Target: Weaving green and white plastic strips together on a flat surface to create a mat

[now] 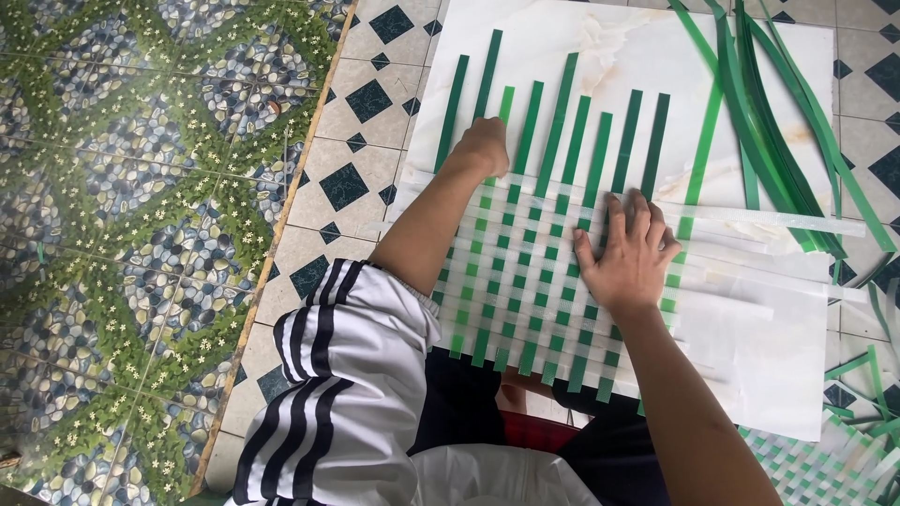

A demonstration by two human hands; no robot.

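Weaving was the step in hand, as I judged it: my left hand [485, 145] pinched the pale green strip [504, 105] at the top edge of the woven mat [525, 281], while my right hand [626, 253] lay flat and spread wide on the weave, holding nothing. The mat, a green-and-white check with dark green strips [558, 112] sticking out beyond it, lay on a white marble board [619, 47] on the tiled floor [347, 187]. Next, I thought, called for keeping the weave pinned while a strip was lifted.

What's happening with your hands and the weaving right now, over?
Left hand gripping green strip. Right hand flat on woven mat. Loose strips lying alongside.
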